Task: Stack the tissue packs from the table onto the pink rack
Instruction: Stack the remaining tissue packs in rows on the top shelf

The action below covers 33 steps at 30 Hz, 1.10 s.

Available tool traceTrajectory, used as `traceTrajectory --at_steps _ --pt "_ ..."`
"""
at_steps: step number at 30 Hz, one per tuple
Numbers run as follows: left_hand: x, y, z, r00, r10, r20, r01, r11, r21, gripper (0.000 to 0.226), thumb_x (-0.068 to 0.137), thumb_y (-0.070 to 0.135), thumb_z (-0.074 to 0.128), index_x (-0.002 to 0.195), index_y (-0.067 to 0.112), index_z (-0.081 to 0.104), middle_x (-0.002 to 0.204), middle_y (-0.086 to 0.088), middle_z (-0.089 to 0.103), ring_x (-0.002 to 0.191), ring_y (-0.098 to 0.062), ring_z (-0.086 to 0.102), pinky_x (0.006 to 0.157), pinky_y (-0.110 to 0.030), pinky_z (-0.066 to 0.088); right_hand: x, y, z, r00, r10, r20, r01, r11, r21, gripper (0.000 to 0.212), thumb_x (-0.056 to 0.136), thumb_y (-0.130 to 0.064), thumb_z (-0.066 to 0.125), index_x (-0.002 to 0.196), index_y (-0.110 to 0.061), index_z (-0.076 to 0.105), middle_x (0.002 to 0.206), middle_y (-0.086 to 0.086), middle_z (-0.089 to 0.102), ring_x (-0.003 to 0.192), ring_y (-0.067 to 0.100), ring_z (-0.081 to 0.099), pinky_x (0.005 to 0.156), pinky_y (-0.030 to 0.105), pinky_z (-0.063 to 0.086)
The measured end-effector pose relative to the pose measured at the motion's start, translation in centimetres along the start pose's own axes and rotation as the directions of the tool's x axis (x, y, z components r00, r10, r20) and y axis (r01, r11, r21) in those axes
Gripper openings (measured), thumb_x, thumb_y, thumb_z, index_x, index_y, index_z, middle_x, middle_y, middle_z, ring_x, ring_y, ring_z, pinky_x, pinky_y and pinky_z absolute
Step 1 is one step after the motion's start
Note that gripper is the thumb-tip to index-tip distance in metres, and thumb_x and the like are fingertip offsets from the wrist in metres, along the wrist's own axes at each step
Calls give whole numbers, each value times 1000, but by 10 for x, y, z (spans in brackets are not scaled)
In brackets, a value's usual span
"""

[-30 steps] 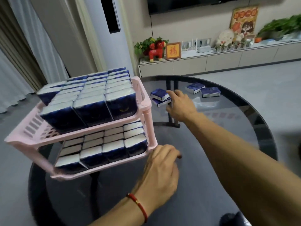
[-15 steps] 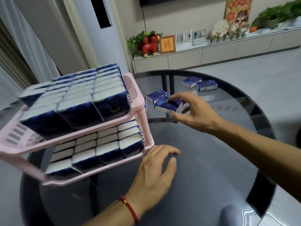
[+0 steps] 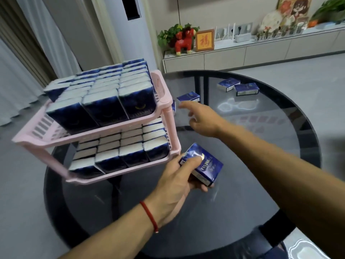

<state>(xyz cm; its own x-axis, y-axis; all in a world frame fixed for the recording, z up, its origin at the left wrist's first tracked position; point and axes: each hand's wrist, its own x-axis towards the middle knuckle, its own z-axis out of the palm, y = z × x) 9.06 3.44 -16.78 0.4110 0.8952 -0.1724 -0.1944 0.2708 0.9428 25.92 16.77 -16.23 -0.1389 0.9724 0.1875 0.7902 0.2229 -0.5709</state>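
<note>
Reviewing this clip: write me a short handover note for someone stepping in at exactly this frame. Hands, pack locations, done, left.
Left hand: grips one blue tissue pack just in front of the pink rack, above the table.
Right hand: fingers loose, holding nothing, stretched toward the nearest loose pack beside the rack's post.
Done: both rack tiers hold rows of packs, seemingly nearly full.
Left: place the held pack, then the nearest pack and the two far packs at the table's back; another may sit hidden behind the post.
</note>
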Motion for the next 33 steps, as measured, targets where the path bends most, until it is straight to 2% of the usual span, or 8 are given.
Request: traceTrajectory --at_steps 3,6,13,19,23,24,28,33 --pt "0 0 -6 1000 4 20 -3 996 -85 28 86 22 65 103 1 60 77 -17 66 65 -28 64 51 -29 51 50 -9 13 998 -1 66 -1 1000 27 73 89 6 50 155 -24 37 159 5 40 140 30 45 112 43 41" --pt "-1 -4 -9 998 19 52 -15 997 -75 31 88 24 65 107 0 61 82 -15 69 70 -25 66 55 -30 53 57 -16 13 984 15 179 12 989 -147 65 90 5 48 149 -23 46 148 12 53 129 35 52 102 41 43" --pt "-7 2 -15 988 -56 141 65 996 -58 48 89 39 66 124 7 61 110 -25 70 94 -37 68 63 -39 61 -19 2 -10 996 -70 49 85 885 -457 43 90 -10 59 133 -18 58 126 7 56 113 34 56 90 47 51" --pt "-25 18 -24 992 -58 112 43 990 131 45 90 32 67 123 2 62 116 -28 69 95 -37 71 69 -40 61 -98 -20 -19 993 117 17 -84 796 -600 47 96 -28 62 138 -19 42 119 10 47 105 30 56 77 41 53" --pt "-42 25 -47 998 15 68 -33 962 270 21 98 19 66 118 12 65 108 -21 71 94 -40 74 68 -44 62 -123 -48 -38 947 307 96 -209 814 -542 2 96 -21 60 96 -19 60 113 10 61 99 31 62 78 37 51" --pt "-47 26 -52 998 39 44 -51 954 297 18 98 18 67 116 17 66 103 -18 72 89 -36 75 68 -46 63 -128 -52 -41 935 336 114 -229 817 -530 12 95 -22 62 85 -23 56 109 7 63 95 28 61 76 33 48" --pt "-55 29 -66 994 90 -54 -63 923 379 23 97 9 67 112 26 64 100 -13 70 81 -25 73 67 -49 64 -152 -69 -45 896 441 50 -395 844 -363 45 80 -34 78 112 -19 51 114 5 47 88 21 57 73 33 54" --pt "-66 30 -64 991 114 -70 -86 943 323 32 93 13 67 110 39 70 110 -11 69 97 -33 72 75 -56 63 -179 -113 -37 972 233 33 -234 970 68 61 80 -44 82 122 -26 43 96 -8 63 77 5 65 63 18 53"
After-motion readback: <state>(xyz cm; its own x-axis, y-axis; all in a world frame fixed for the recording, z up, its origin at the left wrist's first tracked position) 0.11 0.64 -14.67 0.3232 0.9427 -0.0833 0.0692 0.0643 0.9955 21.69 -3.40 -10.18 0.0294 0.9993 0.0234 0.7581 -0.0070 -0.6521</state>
